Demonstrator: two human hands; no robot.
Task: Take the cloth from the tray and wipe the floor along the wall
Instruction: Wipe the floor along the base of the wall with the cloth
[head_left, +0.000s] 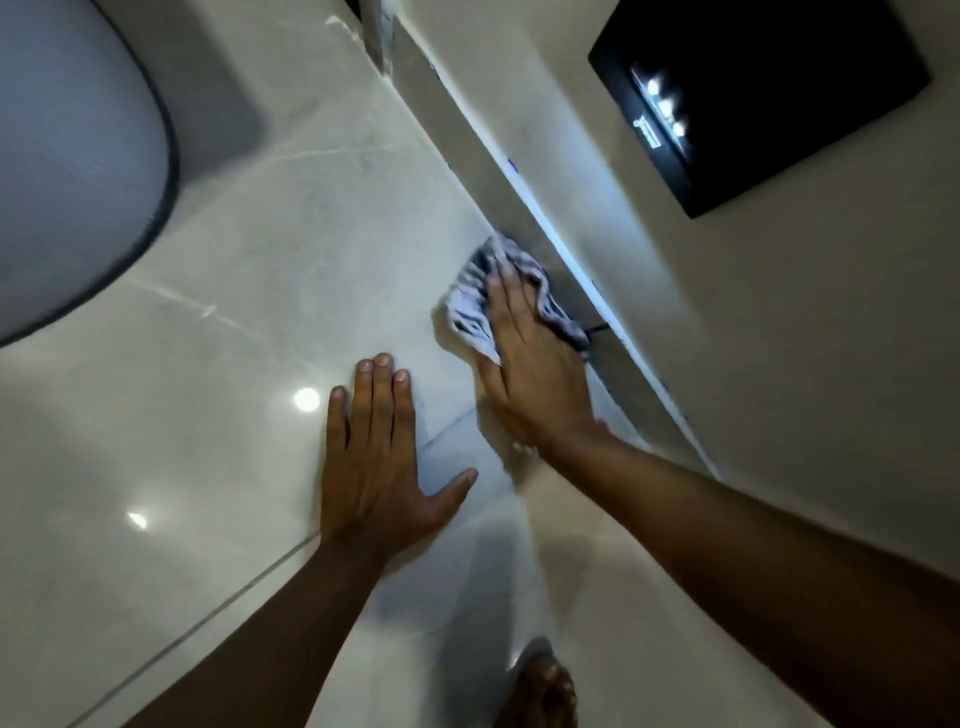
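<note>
The right hand (524, 364) lies flat, palm down, on a crumpled grey-and-white striped cloth (470, 306), pressing it onto the glossy pale marble-patterned tile floor (270, 291). The fingers are stretched out and close together over the fabric rather than curled around it, so the hand is spread wide and pins the cloth instead of gripping it. The cloth sits right against the grey skirting strip (457, 124) that runs along the foot of the cream painted wall (779, 322); its far edge touches the skirting, and its folds bunch out on both sides of the fingers.

The left hand (376, 457) rests on the floor on the side of the cloth away from the wall, near it but not touching it. It is open and empty, palm down, fingers straight and the thumb splayed toward the right wrist.

On the wall above the cloth hangs a black rectangular panel (831, 62) with blurred lights reflected in it. Well away from the cloth, across the floor from the wall, is a large rounded pale-grey object with a dark rim (67, 156); what it is cannot be told. A thin grout line (249, 582) crosses the floor under the left forearm. A bare foot (548, 691) shows at the bottom edge, on the near side of the cloth.
</note>
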